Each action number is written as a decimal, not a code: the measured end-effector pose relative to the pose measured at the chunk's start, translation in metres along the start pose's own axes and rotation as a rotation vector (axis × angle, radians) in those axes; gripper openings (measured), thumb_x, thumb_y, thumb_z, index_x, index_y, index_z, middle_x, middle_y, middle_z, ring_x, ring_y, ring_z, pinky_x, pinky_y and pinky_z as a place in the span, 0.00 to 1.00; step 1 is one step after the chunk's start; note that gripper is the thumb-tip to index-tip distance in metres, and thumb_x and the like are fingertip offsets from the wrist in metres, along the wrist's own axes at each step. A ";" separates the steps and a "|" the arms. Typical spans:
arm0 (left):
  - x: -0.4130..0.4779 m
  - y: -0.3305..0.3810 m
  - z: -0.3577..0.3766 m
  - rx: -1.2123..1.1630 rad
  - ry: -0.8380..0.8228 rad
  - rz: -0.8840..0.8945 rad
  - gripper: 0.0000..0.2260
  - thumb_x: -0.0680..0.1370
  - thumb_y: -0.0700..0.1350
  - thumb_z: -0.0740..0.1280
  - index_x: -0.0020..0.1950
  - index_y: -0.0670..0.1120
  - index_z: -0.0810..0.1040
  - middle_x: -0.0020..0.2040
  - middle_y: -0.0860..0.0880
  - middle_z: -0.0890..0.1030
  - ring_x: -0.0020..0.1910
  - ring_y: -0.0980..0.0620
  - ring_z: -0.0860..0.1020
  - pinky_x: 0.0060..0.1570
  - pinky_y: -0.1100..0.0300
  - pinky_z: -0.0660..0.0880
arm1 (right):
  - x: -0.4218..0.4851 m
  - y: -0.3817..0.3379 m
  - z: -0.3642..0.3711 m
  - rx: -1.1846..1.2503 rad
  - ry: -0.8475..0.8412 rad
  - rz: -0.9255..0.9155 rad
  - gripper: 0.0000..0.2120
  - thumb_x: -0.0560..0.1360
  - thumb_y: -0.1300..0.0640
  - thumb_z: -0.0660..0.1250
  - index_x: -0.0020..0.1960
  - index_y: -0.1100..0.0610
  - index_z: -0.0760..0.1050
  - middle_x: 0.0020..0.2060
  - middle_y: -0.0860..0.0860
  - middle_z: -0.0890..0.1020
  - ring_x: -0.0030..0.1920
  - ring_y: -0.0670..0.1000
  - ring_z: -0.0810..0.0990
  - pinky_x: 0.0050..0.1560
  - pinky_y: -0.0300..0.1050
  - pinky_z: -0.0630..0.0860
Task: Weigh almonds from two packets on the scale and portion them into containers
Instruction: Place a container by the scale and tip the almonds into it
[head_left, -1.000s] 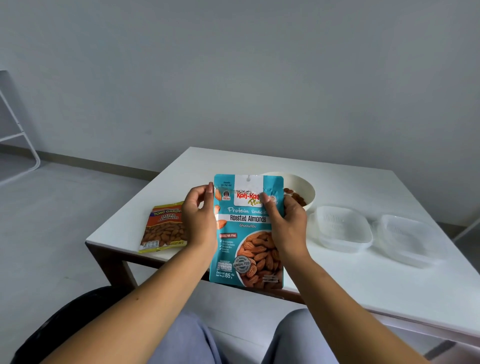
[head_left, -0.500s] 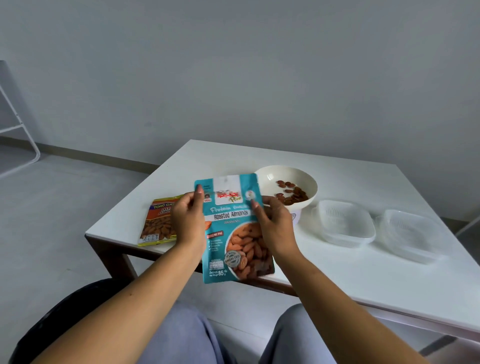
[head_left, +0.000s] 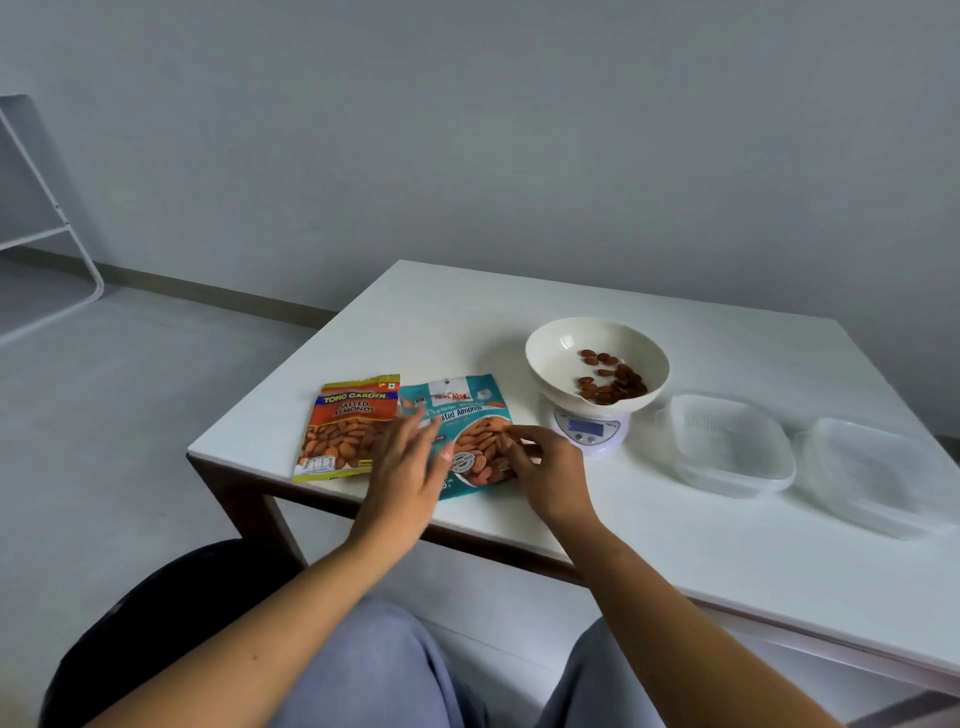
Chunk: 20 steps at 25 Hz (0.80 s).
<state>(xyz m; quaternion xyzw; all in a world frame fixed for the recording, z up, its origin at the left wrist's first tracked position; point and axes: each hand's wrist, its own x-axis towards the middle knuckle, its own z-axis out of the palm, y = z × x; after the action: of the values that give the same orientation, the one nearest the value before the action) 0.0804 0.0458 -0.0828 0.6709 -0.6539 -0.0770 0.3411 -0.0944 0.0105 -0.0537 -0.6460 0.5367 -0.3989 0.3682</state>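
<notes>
Left hand (head_left: 405, 473) hovers spread wide over two packets, orange packet (head_left: 348, 426) and teal packet (head_left: 467, 410); right hand (head_left: 550, 473) curls at the teal edge, grip unclear; two clear containers (head_left: 727, 447) (head_left: 872, 473) nearby.

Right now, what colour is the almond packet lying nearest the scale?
The packet is teal, white at its top; head view.

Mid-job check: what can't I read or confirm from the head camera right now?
Scale display: head view, too small to read.
Teal packet: head view, partly covered by left hand and right hand; open or sealed unclear.
Right hand's hold: head view, blurred fingers; pinching the packet or not, unclear.
</notes>
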 end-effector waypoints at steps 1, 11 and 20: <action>-0.006 -0.002 0.006 0.122 -0.065 0.064 0.27 0.81 0.57 0.47 0.72 0.43 0.69 0.74 0.45 0.66 0.75 0.47 0.60 0.75 0.46 0.56 | -0.001 0.003 0.003 -0.092 -0.016 -0.081 0.13 0.77 0.59 0.66 0.59 0.61 0.79 0.60 0.58 0.79 0.58 0.55 0.79 0.54 0.34 0.74; -0.018 -0.002 0.016 0.551 -0.099 0.139 0.25 0.81 0.51 0.48 0.68 0.41 0.74 0.69 0.43 0.74 0.68 0.45 0.73 0.73 0.44 0.49 | -0.002 0.018 0.019 -0.538 -0.122 -0.339 0.19 0.79 0.57 0.61 0.68 0.62 0.70 0.70 0.59 0.71 0.70 0.58 0.69 0.71 0.47 0.65; -0.017 -0.003 0.016 0.555 -0.092 0.165 0.31 0.82 0.53 0.38 0.70 0.40 0.72 0.70 0.42 0.72 0.70 0.44 0.70 0.73 0.42 0.53 | -0.036 0.032 -0.069 -0.561 0.401 -0.376 0.13 0.72 0.67 0.66 0.56 0.61 0.79 0.56 0.57 0.80 0.57 0.58 0.75 0.58 0.47 0.73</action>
<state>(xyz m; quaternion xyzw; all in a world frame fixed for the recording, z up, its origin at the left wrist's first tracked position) 0.0719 0.0554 -0.1021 0.6789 -0.7171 0.1024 0.1198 -0.1738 0.0379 -0.0588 -0.7180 0.5583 -0.4155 -0.0143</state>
